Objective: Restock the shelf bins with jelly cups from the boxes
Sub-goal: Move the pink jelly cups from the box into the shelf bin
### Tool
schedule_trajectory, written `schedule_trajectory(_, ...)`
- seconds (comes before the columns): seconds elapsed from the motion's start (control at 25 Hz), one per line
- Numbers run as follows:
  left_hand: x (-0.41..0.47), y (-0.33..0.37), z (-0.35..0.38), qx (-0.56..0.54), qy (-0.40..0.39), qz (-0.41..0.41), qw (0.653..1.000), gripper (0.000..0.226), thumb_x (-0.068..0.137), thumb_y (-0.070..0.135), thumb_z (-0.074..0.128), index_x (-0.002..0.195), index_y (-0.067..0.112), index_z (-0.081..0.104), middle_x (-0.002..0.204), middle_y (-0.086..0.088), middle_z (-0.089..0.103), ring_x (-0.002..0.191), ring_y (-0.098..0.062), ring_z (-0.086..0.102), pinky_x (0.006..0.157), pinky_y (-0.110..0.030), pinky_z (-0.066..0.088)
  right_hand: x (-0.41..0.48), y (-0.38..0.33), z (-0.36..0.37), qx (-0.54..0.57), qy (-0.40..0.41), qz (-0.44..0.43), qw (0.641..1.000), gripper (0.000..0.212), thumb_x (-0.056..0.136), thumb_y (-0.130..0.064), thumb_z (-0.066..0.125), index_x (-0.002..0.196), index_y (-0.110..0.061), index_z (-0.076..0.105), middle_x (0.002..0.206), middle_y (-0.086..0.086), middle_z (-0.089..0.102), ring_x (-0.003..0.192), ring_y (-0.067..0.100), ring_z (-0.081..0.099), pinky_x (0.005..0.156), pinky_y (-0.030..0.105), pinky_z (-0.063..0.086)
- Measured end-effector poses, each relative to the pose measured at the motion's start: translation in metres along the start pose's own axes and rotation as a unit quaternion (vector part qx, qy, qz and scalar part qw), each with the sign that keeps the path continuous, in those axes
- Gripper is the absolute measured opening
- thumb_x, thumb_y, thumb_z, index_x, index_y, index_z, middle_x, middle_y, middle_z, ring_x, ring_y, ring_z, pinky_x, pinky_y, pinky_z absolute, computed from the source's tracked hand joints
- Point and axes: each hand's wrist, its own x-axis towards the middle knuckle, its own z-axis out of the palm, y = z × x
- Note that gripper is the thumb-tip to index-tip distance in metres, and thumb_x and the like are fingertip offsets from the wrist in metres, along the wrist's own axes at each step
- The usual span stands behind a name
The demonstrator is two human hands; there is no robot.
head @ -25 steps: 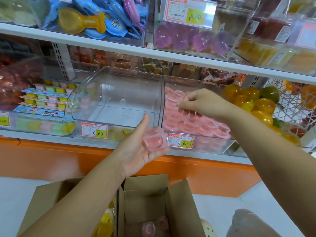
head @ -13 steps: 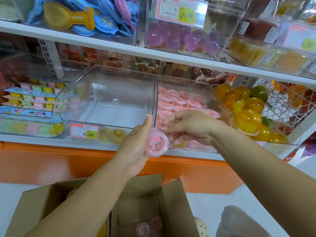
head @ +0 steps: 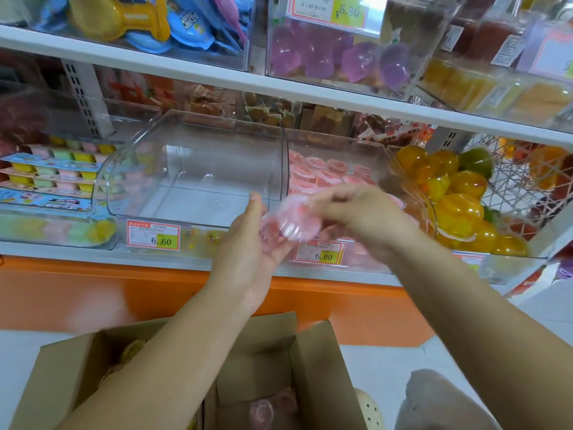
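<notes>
A pink jelly cup (head: 290, 223) sits blurred between both hands, in front of the shelf edge. My left hand (head: 251, 246) cradles it from below with the palm up. My right hand (head: 356, 212) pinches its right side from above. Behind them a clear bin (head: 369, 156) holds several pink jelly cups (head: 322, 175). The clear bin to its left (head: 198, 169) has nothing in it. An open cardboard box (head: 313, 367) on the floor below shows pink cups (head: 273, 405) at its bottom.
A second cardboard box (head: 71, 364) sits at the left. Yellow and green jellies (head: 455, 193) fill a wire basket at the right. Stacked multicolour cup packs (head: 52, 172) stand at the left. Purple jellies (head: 338, 57) are on the shelf above. An orange base panel (head: 93, 290) runs below.
My right hand drew back out of the pink bin and down to my left hand, and now grips the cup held there. The cup has tipped from lid-facing to sideways.
</notes>
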Motion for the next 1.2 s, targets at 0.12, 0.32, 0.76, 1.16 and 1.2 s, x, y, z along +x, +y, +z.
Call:
schedule_trajectory(0.12,0.001,0.005,-0.008,-0.020,-0.033,0.005,0.999,0.028,0.096,0.006,0.056,0.124,0.008,0.056,0.137,-0.015,0.048,0.117,-0.028,0.060,0.091,-0.043,0.057,0.036,-0.001,-0.066,-0.194,0.251,-0.055,0.947,0.008,0.088,-0.017,0.068,0.083,-0.012,0.072,0.075,0.007,0.070,0.069,0.022,0.066,0.060,0.029,0.056)
schedule_trajectory(0.32,-0.001,-0.002,-0.019,0.005,-0.062,-0.033,0.998,0.038,0.091,-0.007,0.056,0.128,0.004,0.055,0.121,-0.021,0.060,0.097,-0.026,0.071,0.085,-0.043,0.060,0.103,0.018,-0.136,-0.525,0.291,0.077,0.796,0.026,0.095,-0.027,0.056,0.097,-0.003,0.067,0.101,0.016,0.067,0.096,0.034,0.060,0.076,0.033,0.045)
schedule_trajectory(0.76,-0.003,-0.003,-0.024,0.157,-0.051,-0.018,0.986,0.028,0.097,0.023,0.061,0.125,0.017,0.059,0.085,0.000,0.075,0.074,-0.017,0.074,0.046,-0.021,0.051,0.119,0.041,-0.125,-0.604,0.232,0.083,0.758,0.023,0.093,-0.013,0.053,0.109,-0.007,0.067,0.108,0.016,0.064,0.101,0.036,0.061,0.072,0.036,0.047)
schedule_trajectory(1.16,-0.009,0.001,-0.024,0.115,-0.089,-0.040,0.989,0.023,0.101,0.011,0.052,0.124,0.010,0.055,0.105,-0.013,0.072,0.086,-0.026,0.075,0.051,-0.024,0.056,0.096,0.032,-0.124,-0.533,0.178,-0.007,0.827,0.035,0.095,-0.008,0.045,0.121,-0.018,0.066,0.126,0.008,0.063,0.108,0.027,0.059,0.088,0.035,0.049)
schedule_trajectory(1.2,-0.010,0.003,-0.022,0.109,-0.101,-0.037,0.988,0.023,0.102,0.009,0.050,0.124,0.009,0.055,0.110,-0.014,0.071,0.091,-0.028,0.075,0.055,-0.025,0.058,0.087,0.023,-0.114,-0.467,0.185,-0.031,0.864,0.032,0.096,-0.010,0.046,0.120,-0.016,0.067,0.121,0.007,0.066,0.102,0.024,0.060,0.084,0.033,0.048)
